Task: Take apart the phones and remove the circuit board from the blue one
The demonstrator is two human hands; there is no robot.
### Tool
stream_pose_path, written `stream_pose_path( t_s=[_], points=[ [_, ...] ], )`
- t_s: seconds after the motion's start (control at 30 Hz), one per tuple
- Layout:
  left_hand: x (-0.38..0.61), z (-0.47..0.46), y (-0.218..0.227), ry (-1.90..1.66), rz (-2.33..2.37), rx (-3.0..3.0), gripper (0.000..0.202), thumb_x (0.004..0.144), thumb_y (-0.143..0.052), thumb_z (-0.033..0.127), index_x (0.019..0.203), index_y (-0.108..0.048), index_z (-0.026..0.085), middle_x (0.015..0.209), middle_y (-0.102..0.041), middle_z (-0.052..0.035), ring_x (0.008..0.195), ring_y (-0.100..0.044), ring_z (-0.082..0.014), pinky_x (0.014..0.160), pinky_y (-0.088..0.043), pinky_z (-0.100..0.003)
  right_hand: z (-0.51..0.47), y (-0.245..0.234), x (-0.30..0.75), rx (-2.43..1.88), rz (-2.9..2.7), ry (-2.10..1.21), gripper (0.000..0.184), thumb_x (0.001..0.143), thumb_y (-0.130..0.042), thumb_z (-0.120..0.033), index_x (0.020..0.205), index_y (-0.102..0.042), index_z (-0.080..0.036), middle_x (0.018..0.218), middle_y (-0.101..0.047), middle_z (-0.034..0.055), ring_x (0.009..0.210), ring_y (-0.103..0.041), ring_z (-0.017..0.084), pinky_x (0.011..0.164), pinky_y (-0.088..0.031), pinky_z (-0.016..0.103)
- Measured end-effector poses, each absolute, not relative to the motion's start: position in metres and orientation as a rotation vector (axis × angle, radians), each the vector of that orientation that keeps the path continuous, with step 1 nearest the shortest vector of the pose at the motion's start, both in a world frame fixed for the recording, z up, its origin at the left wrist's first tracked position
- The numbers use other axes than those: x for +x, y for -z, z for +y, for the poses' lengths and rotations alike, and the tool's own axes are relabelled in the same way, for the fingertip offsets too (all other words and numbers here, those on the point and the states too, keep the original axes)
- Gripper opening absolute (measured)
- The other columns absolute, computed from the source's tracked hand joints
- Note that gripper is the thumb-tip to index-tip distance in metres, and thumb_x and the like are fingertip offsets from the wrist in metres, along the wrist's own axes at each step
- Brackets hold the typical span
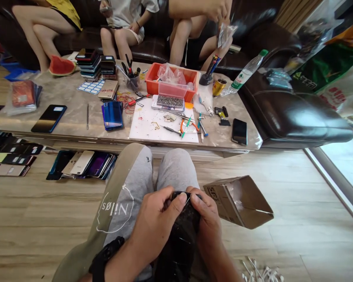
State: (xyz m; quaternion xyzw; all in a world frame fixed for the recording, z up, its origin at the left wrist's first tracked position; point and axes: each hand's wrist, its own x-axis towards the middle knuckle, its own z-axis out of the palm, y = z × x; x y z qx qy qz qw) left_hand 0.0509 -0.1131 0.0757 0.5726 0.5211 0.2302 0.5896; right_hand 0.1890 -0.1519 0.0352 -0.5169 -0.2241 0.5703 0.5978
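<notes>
Over my lap I hold a glossy black plastic bag, its upper edge pinched between both hands. My left hand grips the left part of this edge, thumb on top and fingers curled beneath. Close beside it, my right hand pinches the right part, the two thumbs almost touching. The bag hangs down between my forearms, and whatever it contains is hidden. Just right of my right hand, an opened cardboard box stands on the floor.
Ahead, a low table bears phone stacks, a white work mat with small tools, an orange bin and a water bottle. More phones lie on the floor. White cables lie lower right. People sit opposite.
</notes>
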Motion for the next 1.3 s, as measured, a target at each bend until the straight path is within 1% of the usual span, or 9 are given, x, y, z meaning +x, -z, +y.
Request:
stream_pose_path(
  t_s=[0.17,0.37,0.5,0.6,0.83,1.0,1.1,1.2,1.3],
  points=[
    [0.049,-0.102,-0.073,-0.557,1.085,1.245,0.049,0.100,-0.047,0.056,0.066,-0.033,0.024,0.066,-0.030,0.0048,0.064,-0.032,-0.0138,0.058,-0.026,-0.030,-0.149,-0.036,0.187,-1.251,-0.512,-1.348,0.042,0.078,-0.079,-0.048,0.059,-0.054,-0.020,0.062,-0.036,-0.0040,0.060,-0.031,0.013,0.054,-0.028,0.028],
    [0.052,-0.094,-0.062,-0.654,1.077,1.155,0.051,0.095,-0.057,0.054,0.061,-0.034,0.024,0.064,-0.029,0.0046,0.064,-0.030,-0.0139,0.059,-0.024,-0.031,-0.142,-0.039,0.185,-1.316,-0.454,-1.331,0.038,0.073,-0.080,-0.046,0.059,-0.058,-0.020,0.059,-0.041,-0.0042,0.057,-0.035,0.013,0.053,-0.032,0.026],
    [0.053,-0.096,-0.056,-0.671,1.050,1.111,0.049,0.097,-0.051,0.060,0.066,-0.043,0.023,0.067,-0.037,0.0035,0.066,-0.035,-0.0149,0.060,-0.029,-0.029,-0.136,-0.042,0.184,-1.346,-0.429,-1.289,0.036,0.071,-0.083,-0.046,0.059,-0.061,-0.019,0.059,-0.048,-0.0034,0.057,-0.040,0.013,0.053,-0.037,0.026],
    [0.049,-0.102,-0.058,-0.557,1.016,1.091,0.048,0.095,-0.053,0.063,0.070,-0.047,0.022,0.068,-0.039,0.0032,0.066,-0.035,-0.0147,0.057,-0.029,-0.027,-0.134,-0.042,0.185,-1.358,-0.405,-1.247,0.037,0.071,-0.083,-0.049,0.061,-0.063,-0.019,0.060,-0.049,-0.0031,0.058,-0.042,0.013,0.053,-0.038,0.026],
    [0.041,-0.115,-0.064,-0.474,1.101,1.205,0.050,0.097,-0.049,0.061,0.067,-0.039,0.022,0.068,-0.035,0.0029,0.065,-0.035,-0.0145,0.057,-0.026,-0.029,-0.137,-0.034,0.186,-1.365,-0.386,-1.236,0.043,0.072,-0.084,-0.053,0.062,-0.059,-0.020,0.060,-0.047,-0.0040,0.056,-0.040,0.013,0.051,-0.037,0.026],
    [0.047,-0.112,-0.065,-0.546,1.127,1.292,0.051,0.100,-0.047,0.061,0.066,-0.039,0.023,0.063,-0.037,0.0040,0.062,-0.035,-0.0142,0.057,-0.025,-0.030,-0.138,-0.030,0.183,-1.391,-0.387,-1.244,0.043,0.078,-0.081,-0.060,0.070,-0.062,-0.022,0.063,-0.055,-0.0022,0.059,-0.047,0.016,0.055,-0.043,0.028],
    [0.047,-0.108,-0.061,-0.581,1.134,1.252,0.050,0.099,-0.049,0.060,0.067,-0.043,0.022,0.064,-0.040,0.0037,0.064,-0.037,-0.0146,0.058,-0.028,-0.029,-0.142,-0.031,0.183,-1.444,-0.457,-1.245,0.049,0.083,-0.074,-0.067,0.070,-0.063,-0.022,0.065,-0.061,0.0000,0.064,-0.055,0.019,0.060,-0.046,0.030],
    [0.045,-0.103,-0.053,-0.630,1.121,1.126,0.047,0.097,-0.055,0.058,0.069,-0.049,0.021,0.068,-0.044,0.0029,0.068,-0.039,-0.0154,0.061,-0.030,-0.028,-0.146,-0.031,0.183,-1.468,-0.602,-1.257,0.046,0.087,-0.072,-0.065,0.073,-0.067,-0.021,0.069,-0.066,0.0010,0.070,-0.059,0.021,0.064,-0.047,0.030],
    [0.043,-0.099,-0.046,-0.648,1.114,1.049,0.047,0.093,-0.060,0.058,0.068,-0.049,0.021,0.068,-0.044,0.0031,0.069,-0.039,-0.0152,0.061,-0.031,-0.028,-0.146,-0.029,0.182,-1.468,-0.649,-1.259,0.043,0.088,-0.073,-0.060,0.073,-0.067,-0.020,0.065,-0.063,-0.0004,0.063,-0.054,0.018,0.059,-0.042,0.029]
  ],
)
